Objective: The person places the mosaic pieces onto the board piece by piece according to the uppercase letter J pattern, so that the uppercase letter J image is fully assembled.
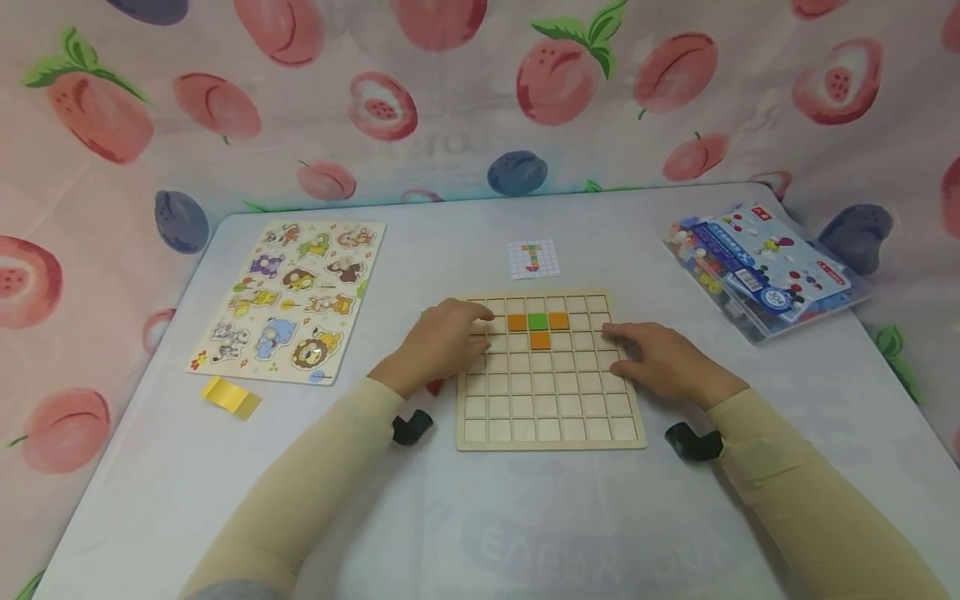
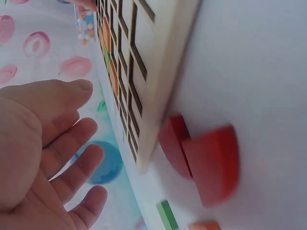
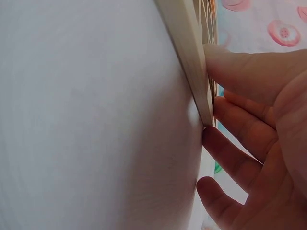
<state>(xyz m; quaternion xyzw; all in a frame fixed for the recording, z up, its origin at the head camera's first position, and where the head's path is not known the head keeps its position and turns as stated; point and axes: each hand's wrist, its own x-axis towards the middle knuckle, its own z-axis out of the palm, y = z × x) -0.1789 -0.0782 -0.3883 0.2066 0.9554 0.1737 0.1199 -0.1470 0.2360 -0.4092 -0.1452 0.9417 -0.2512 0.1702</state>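
Note:
A wooden grid board [image 1: 551, 406] lies in the middle of the table. Near its top, orange tiles [image 1: 517, 322] flank a green tile [image 1: 537, 321], with another orange tile [image 1: 540, 340] below. Over the board's left edge hovers my left hand [image 1: 442, 337], its fingers loosely bent around nothing. My right hand [image 1: 663, 358] touches the board's right edge with thumb and fingertips, fingers relaxed. Beside the board in the left wrist view lie red quarter-round pieces [image 2: 213, 163], a green piece [image 2: 167, 215] and an orange piece [image 2: 205, 225]; the left hand mostly hides them in the head view.
Behind the board lies a small pattern card [image 1: 534, 258]. An animal puzzle board [image 1: 288, 304] is at left, with a shiny yellow strip [image 1: 231, 397] in front. A clear plastic case [image 1: 772, 267] sits at back right. Fruit-printed cloth [image 1: 450, 108] hangs behind the table.

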